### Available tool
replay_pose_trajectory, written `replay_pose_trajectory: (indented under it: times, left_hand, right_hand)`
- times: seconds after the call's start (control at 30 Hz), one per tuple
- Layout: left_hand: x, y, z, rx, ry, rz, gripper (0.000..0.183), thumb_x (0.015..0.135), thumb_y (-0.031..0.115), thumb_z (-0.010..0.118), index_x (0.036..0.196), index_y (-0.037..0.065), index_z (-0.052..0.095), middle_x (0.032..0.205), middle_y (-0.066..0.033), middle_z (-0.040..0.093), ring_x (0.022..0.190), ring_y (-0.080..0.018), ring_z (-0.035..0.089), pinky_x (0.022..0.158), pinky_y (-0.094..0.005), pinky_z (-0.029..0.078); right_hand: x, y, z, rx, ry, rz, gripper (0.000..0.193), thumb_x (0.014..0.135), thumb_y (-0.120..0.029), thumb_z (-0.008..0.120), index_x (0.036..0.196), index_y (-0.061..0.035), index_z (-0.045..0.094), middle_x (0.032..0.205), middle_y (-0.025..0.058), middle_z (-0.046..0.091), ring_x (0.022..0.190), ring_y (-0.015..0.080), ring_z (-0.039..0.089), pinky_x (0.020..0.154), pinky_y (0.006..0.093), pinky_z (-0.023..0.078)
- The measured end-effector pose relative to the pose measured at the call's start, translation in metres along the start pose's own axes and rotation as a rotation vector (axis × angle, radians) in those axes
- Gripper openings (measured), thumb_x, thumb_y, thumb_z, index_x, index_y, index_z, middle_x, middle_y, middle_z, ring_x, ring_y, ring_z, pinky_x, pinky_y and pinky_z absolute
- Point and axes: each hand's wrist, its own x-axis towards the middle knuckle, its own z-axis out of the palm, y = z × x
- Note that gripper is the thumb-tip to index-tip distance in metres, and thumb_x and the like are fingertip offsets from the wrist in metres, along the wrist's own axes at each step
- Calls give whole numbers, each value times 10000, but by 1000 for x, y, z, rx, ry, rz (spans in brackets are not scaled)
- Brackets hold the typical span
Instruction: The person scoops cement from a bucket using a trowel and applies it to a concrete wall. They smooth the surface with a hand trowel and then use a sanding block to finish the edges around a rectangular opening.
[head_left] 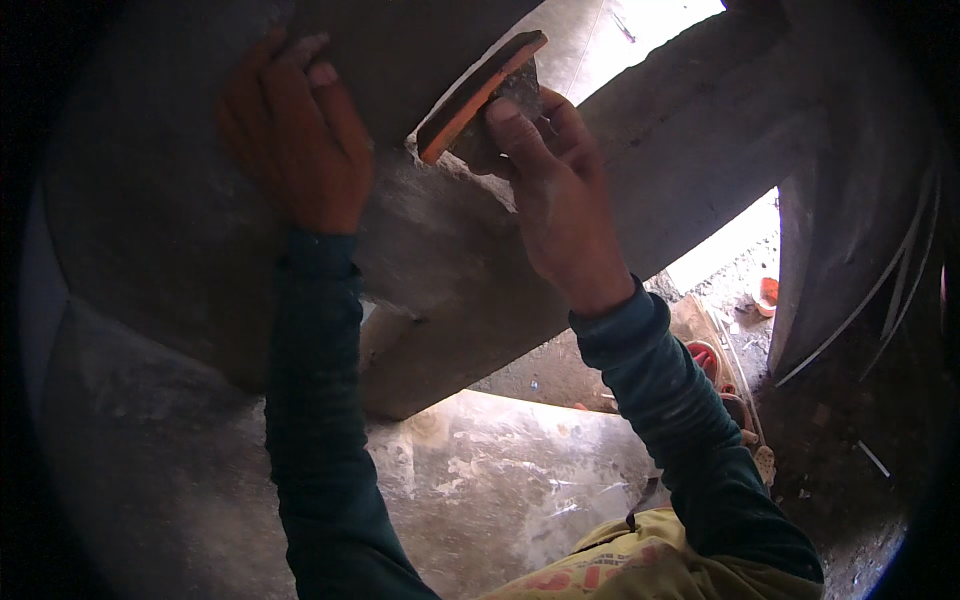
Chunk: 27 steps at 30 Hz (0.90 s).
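Observation:
My right hand [560, 180] grips a small flat tool [478, 100] with a straight orange-brown edge, like a small hand float. My thumb presses on its dark grip side, and the remaining fingers curl behind it, partly hidden. The tool's long edge is against or very near the grey plastered surface [430, 230]; contact cannot be made out exactly. To its left, my left hand [300, 140] holds nothing and lies with fingers stretched out on the same surface, in shadow. Dark green sleeves cover both forearms.
A grey beam-like section [690, 120] runs diagonally past my right hand. Through the bright opening below it show an orange piece [767, 297], a red item [703, 360] and scattered debris. Thin pale strips [870, 300] hang at the right. Below lies a stained floor [500, 470].

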Motion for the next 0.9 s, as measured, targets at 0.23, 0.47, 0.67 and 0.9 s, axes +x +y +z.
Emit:
replay_pose_trajectory:
  times: [0.23,0.47,0.67,0.9]
  left_hand:
    - [-1,3,0,11,11,-9,206,1050,235,524,1088,113,684,1244,-104,659,1117,-317,604,944,-486,419]
    - [1,5,2,12,9,7,179,1031,213,548,1097,115,682,1241,-99,664,1118,-321,609,957,-493,414]
    - [5,-4,0,-32,-105,142,226,1027,194,528,1168,75,658,1284,-144,655,1163,-365,595,1011,-499,410]
    - [-6,1,-8,88,-190,40,275,1075,223,461,1200,51,636,1303,-195,622,1188,-391,575,1039,-516,399]
  right_hand:
    - [7,7,0,-12,-21,25,452,1044,-269,663,1370,13,526,1225,97,664,1089,179,667,971,367,536]
    - [48,-20,-27,-659,28,-369,341,1071,-252,604,1305,-4,615,1211,100,644,1066,183,651,932,369,537]
    - [82,-103,-66,-555,121,-440,352,1110,-270,524,1357,-24,574,1141,89,630,1036,165,611,887,359,526]
    - [42,-33,-40,-319,52,-177,511,1066,-356,601,1432,-5,537,1320,172,618,1135,248,642,965,412,534]
